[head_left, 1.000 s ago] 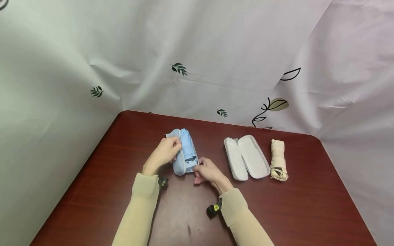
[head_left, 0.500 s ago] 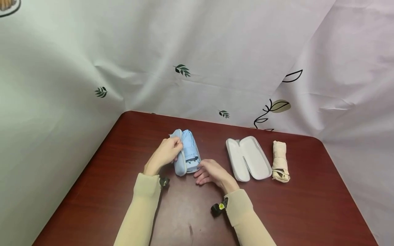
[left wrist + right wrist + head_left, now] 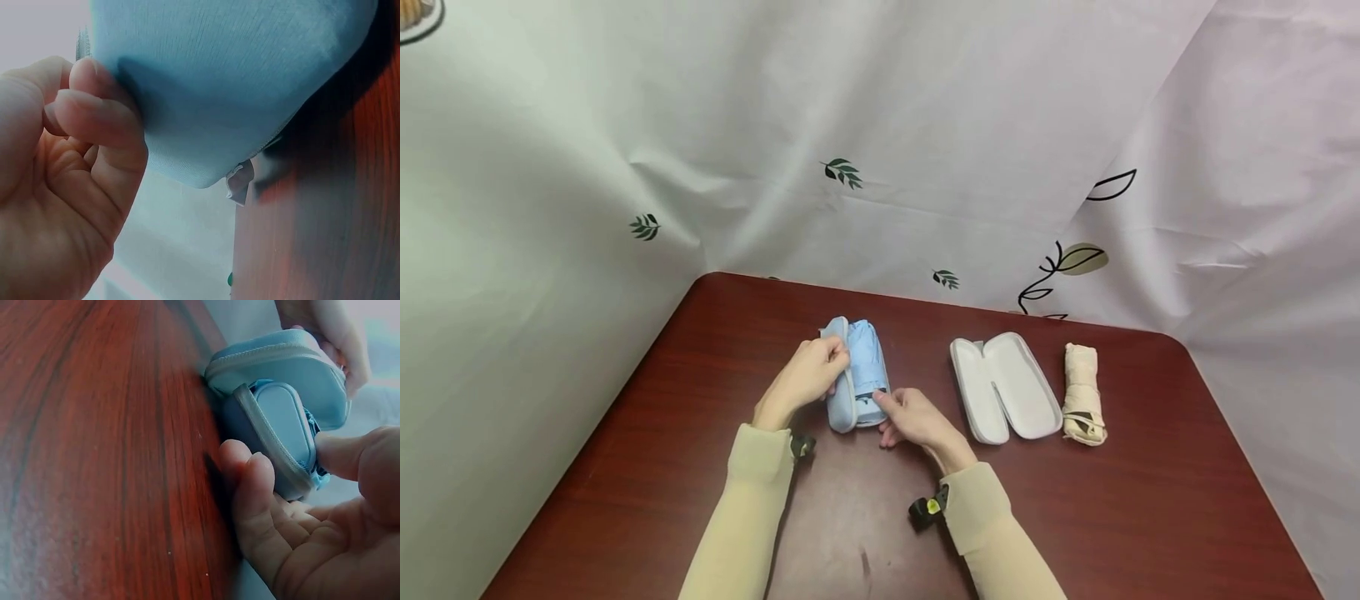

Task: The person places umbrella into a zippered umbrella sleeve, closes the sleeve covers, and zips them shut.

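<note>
Running lengthwise from near to far, capped end nearest, the umbrella (image 3: 867, 358) is nested in the blue case (image 3: 270, 441) on the red-brown surface (image 3: 700, 400), backed by a leaf-printed sheet (image 3: 925, 125). Between the hands, it is touched by the relaxed right grip's (image 3: 919, 421) thumb; the lid (image 3: 842, 410) is pinched by the left grip (image 3: 807, 369).

Lighting: soft, even; wrist views hazy.
Head view: curtain (image 3: 527, 250) tinted green left, pinkish right; pale sheen on table (image 3: 842, 525), near side. Left wrist view: dark shadow beside case (image 3: 231, 81); table partly blurred.
</note>
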### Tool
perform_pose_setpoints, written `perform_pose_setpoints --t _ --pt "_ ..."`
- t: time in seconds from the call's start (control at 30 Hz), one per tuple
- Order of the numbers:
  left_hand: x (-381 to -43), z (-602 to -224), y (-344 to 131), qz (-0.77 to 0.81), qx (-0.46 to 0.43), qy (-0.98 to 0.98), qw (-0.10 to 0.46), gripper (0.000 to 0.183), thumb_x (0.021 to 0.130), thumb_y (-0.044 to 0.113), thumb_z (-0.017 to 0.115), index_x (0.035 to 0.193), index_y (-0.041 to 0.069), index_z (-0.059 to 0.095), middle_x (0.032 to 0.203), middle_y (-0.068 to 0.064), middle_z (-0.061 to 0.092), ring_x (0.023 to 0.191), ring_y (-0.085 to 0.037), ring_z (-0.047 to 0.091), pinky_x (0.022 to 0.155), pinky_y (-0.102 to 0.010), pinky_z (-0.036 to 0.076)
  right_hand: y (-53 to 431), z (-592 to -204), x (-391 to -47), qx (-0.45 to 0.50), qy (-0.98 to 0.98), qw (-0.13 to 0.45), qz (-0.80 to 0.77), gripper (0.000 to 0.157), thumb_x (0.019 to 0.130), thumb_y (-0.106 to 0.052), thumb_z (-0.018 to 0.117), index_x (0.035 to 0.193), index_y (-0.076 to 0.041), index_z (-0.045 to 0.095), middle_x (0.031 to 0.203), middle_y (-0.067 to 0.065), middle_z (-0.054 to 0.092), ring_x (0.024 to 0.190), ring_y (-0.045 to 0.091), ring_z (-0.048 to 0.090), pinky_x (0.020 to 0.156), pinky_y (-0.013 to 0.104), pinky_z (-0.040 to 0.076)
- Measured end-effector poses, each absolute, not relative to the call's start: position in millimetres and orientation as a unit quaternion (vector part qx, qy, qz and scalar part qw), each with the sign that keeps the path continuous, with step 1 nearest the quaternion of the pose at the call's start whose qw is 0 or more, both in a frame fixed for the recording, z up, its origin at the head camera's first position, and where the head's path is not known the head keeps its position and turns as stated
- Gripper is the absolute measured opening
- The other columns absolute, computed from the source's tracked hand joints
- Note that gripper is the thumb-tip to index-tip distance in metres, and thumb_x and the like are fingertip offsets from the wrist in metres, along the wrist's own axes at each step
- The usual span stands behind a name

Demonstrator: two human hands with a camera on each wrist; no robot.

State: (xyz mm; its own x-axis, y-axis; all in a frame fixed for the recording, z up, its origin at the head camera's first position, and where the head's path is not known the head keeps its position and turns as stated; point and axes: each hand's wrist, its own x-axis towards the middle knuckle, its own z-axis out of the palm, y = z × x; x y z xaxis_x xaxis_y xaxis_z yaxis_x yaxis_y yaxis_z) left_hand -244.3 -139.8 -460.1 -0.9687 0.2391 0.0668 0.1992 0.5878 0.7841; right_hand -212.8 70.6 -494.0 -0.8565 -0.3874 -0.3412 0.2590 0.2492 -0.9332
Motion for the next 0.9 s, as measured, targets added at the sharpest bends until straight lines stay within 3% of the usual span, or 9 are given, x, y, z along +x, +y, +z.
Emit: perform_pose_setpoints --t 0.17,0.43,0.67,0.8,0.9 --pt "-244.6 -461.0 -141.2 0.439 0.123 0.89 0.024 0.018 0.093 0.015 0.047 0.076 0.013 0.05 0.055 -0.004 0.052 0.042 -0.019 0.051 0.044 -0.034 0.045 72.1 -493.0 -213.5 -0.052 0.752 0.283 -0.593 0.039 0.102 -0.029 0.051 0.091 0.007 0.057 0.069 0.015 0.061 0.049 0.018 0.062 0.053 0.034 0.055" --pt "-244.5 -460.1 -139.5 0.444 0.129 0.886 0.02 0.017 0.092 0.013 0.049 0.075 0.012 0.051 0.055 -0.005 0.05 0.042 -0.018 0.049 0.042 -0.033 0.042 85.6 -491.1 -211.1 -0.063 0.767 0.313 -0.557 0.051 0.095 -0.043 0.06 0.085 0.007 0.061 0.066 0.015 0.063 0.05 0.019 0.063 0.053 0.034 0.055" --pt "-245.9 -457.5 -135.7 0.426 0.143 0.893 -0.027 0.02 0.09 0.012 0.053 0.07 0.015 0.05 0.058 0.002 0.043 0.051 -0.011 0.045 0.047 -0.027 0.037 92.6 -480.8 -212.1 -0.06 0.839 0.211 -0.498 0.039 0.091 -0.043 0.066 0.096 -0.005 0.057 0.066 0.012 0.059 0.049 0.019 0.055 0.047 0.033 0.047" --pt "-245.4 -456.1 -134.6 0.406 0.144 0.901 -0.048 0.026 0.091 0.017 0.056 0.067 0.016 0.047 0.058 0.004 0.037 0.056 -0.011 0.038 0.052 -0.027 0.032 90.7 -476.7 -219.3 -0.058 0.847 0.153 -0.506 0.032 0.095 -0.036 0.062 0.106 -0.006 0.058 0.072 0.015 0.06 0.055 0.026 0.056 0.048 0.033 0.045" --pt "-244.2 -456.7 -135.0 0.41 0.135 0.901 -0.044 0.025 0.095 0.023 0.056 0.071 0.017 0.05 0.06 0.003 0.041 0.057 -0.013 0.041 0.052 -0.029 0.034 87.1 -476.5 -226.7 -0.059 0.846 0.119 -0.516 0.031 0.098 -0.031 0.058 0.117 -0.007 0.06 0.079 0.016 0.063 0.061 0.033 0.059 0.05 0.034 0.047"
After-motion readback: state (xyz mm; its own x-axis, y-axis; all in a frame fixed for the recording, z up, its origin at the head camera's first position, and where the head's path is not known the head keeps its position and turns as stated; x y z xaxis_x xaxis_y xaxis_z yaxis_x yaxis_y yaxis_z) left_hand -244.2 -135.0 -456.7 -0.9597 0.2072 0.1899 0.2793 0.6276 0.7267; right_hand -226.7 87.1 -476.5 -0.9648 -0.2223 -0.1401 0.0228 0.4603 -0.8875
